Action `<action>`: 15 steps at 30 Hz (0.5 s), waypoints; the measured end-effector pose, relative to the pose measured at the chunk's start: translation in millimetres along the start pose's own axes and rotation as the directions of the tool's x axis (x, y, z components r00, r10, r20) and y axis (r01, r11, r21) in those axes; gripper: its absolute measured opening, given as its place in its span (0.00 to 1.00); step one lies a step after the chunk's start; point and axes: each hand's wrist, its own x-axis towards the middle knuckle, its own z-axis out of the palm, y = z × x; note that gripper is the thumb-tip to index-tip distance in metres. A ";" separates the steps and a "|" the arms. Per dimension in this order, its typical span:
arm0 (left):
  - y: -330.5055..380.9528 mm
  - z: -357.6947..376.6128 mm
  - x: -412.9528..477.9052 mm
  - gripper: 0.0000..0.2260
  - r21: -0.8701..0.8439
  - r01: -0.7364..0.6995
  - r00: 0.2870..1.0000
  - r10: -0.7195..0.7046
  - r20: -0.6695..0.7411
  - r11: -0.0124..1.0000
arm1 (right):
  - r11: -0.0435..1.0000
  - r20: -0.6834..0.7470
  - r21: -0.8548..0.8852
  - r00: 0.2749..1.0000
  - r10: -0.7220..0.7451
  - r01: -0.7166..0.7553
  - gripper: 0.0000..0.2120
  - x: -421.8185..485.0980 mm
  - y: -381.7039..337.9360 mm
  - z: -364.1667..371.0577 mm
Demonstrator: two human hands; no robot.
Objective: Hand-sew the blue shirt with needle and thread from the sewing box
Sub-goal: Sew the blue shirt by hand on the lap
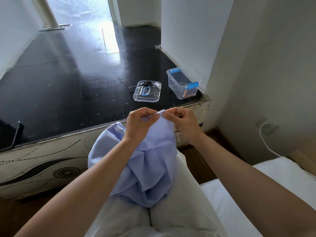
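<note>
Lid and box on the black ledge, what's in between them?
Nothing. Between the lid and the box there is only bare black ledge, seen in the head view.

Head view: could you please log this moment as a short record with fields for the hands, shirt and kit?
left hand: pinches the raised edge of the blue shirt
right hand: pinches the same edge beside it; needle too thin to confirm
shirt body: draped over the lap
sewing box: open, on the dark ledge
lid: beside the box, scissors and thread spool on it
</note>
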 end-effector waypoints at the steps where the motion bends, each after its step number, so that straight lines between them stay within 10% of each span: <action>1: 0.6 0.8 -0.6 0.03 -0.009 0.007 1.000 -0.007 0.006 1.000 | 1.000 -0.007 -0.006 1.000 -0.005 0.005 0.04 -0.5 0.6 0.1; 15: 0.8 11.9 -2.0 0.06 -0.063 -0.026 0.998 0.022 -0.065 0.998 | 0.999 -0.026 -0.028 0.999 -0.022 0.021 0.03 -3.1 3.4 -2.3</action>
